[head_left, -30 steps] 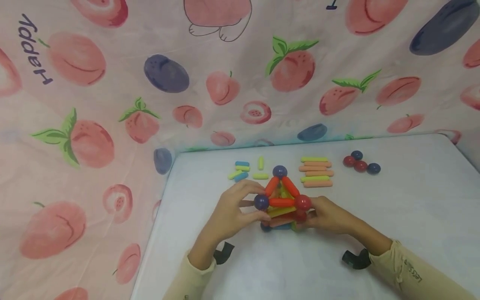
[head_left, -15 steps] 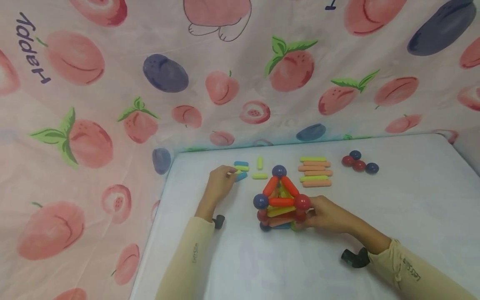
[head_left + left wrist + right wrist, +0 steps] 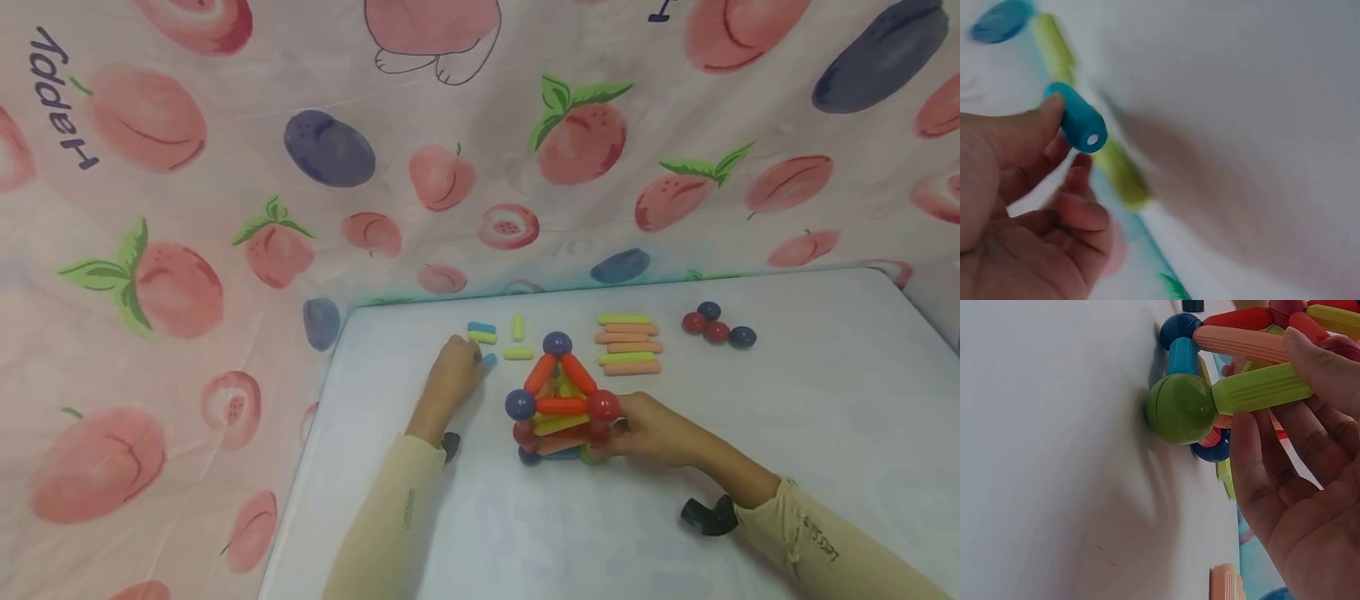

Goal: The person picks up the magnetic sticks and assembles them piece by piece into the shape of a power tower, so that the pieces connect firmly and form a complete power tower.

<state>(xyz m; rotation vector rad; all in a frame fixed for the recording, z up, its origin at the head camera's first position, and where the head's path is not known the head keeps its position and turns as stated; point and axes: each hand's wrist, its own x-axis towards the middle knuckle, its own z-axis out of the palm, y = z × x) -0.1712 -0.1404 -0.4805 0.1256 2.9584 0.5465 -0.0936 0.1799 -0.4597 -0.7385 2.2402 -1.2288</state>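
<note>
My left hand (image 3: 453,371) pinches a short blue magnetic rod (image 3: 1077,119) between thumb and fingertips, its white-dotted end facing the left wrist camera. In the head view the rod's tip shows beside the fingers. A structure of magnetic rods and balls stands in the middle of the table, with a triangle of red rods (image 3: 562,406) on top joining two blue balls and a red ball (image 3: 603,407). At its right side, my right hand (image 3: 1310,487) grips a yellow-green rod (image 3: 1263,387) that ends in a green ball (image 3: 1182,408).
Short yellow rods (image 3: 518,354) and another blue rod (image 3: 482,327) lie behind the left hand. Farther right are a row of long orange and yellow rods (image 3: 628,347) and a cluster of red and blue balls (image 3: 717,332). A fruit-print cloth (image 3: 450,108) hangs behind the table.
My left hand has let go of the structure, reached left to the short rods and picked up a blue one, now drawing slightly back. The right hand stays on the structure.
</note>
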